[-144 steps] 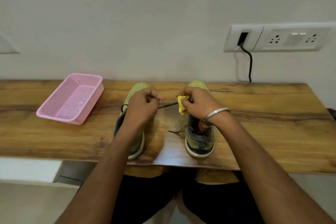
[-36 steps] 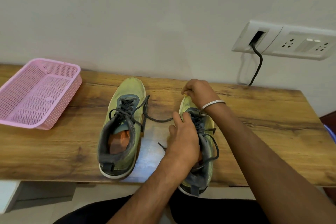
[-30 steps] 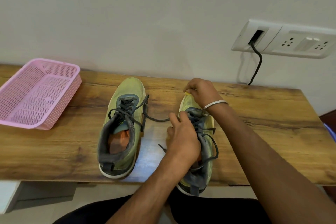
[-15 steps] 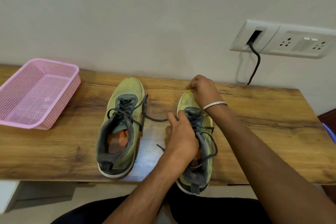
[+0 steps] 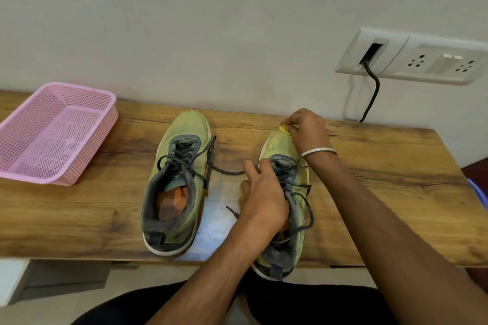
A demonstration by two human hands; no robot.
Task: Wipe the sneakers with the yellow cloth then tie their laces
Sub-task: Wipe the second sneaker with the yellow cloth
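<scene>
Two yellow-green sneakers with grey collars and loose dark laces stand toes to the wall on the wooden table point(image 5: 396, 192). The left sneaker point(image 5: 182, 166) stands free, one lace trailing to its right. My left hand point(image 5: 264, 198) grips the right sneaker point(image 5: 277, 148) over its inner side and collar; the heel overhangs the table's front edge. My right hand point(image 5: 303, 129) holds the yellow cloth point(image 5: 283, 128) bunched at that sneaker's toe tip. Only a small corner of the cloth shows.
A pink mesh basket point(image 5: 52, 132) sits at the table's far left, against the wall. A white socket panel point(image 5: 412, 58) on the wall at the right has a black cable point(image 5: 372, 95) hanging down behind the table. My legs are under the front edge.
Since 4.8 s ago my left hand left the left sneaker's lace and took the right sneaker. Over the last second my right hand and the cloth shifted slightly on the toe tip.
</scene>
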